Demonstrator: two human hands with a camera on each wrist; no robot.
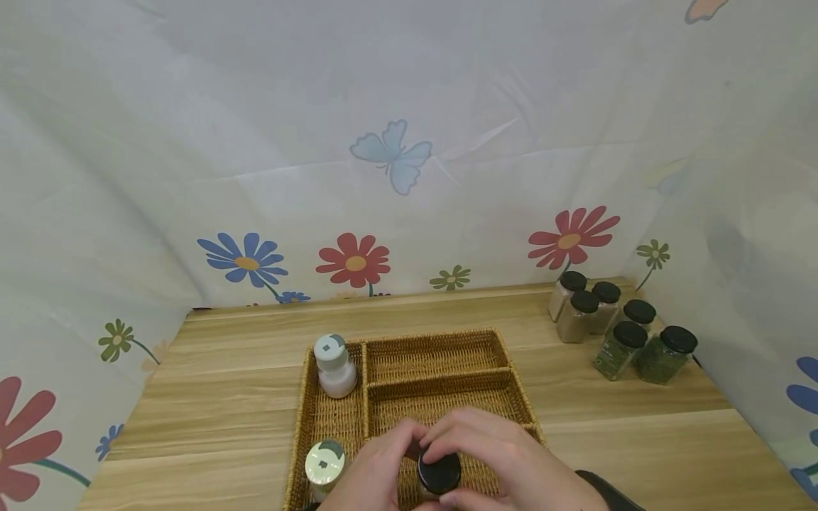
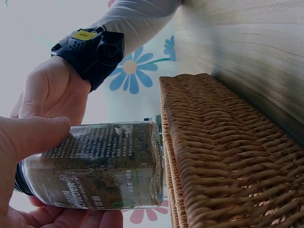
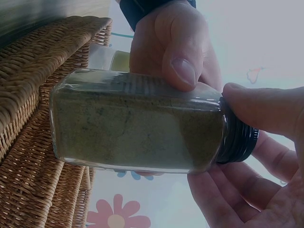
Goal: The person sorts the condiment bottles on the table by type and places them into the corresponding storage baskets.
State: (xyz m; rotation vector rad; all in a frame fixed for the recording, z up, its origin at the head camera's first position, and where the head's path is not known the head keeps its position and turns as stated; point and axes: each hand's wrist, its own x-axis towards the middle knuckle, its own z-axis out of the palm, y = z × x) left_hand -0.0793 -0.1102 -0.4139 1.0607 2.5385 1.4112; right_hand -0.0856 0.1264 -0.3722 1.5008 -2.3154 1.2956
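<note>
A square glass spice jar with brown-green powder, printed white lettering and a black screw lid is held between both hands over the wicker tray. My left hand grips the jar's body, its thumb along one side and fingers underneath. My right hand holds the lid end, the thumb at the lid's edge and fingers curled below. In the right wrist view the jar lies sideways across the picture, its base toward the wicker wall.
In the tray's left compartment stand a white-capped shaker of white contents and a jar with a pale shiny lid. Several black-lidded spice jars cluster on the wooden table at the back right. Flower-printed cloth hangs behind.
</note>
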